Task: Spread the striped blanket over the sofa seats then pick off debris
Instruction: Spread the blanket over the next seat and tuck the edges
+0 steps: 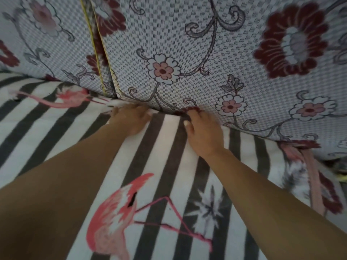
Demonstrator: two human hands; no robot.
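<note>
The striped blanket (165, 147), black and white with pink flamingos, lies across the sofa seat and fills the lower half of the view. Both my hands are at its far edge, where the seat meets the back cushions. My left hand (131, 117) lies flat on the blanket with its fingertips pushed into the crease. My right hand (202, 130) presses the blanket edge into the same crease under the cushion, fingers curled over the fabric, thumb on a dark stripe. No debris is visible on the blanket.
Two floral back cushions stand upright behind the seat, one at left (52, 44) and one at right (225, 53), with a yellow-piped seam between them. At the right, the blanket's pink border (313, 181) is bunched beside the floral sofa fabric.
</note>
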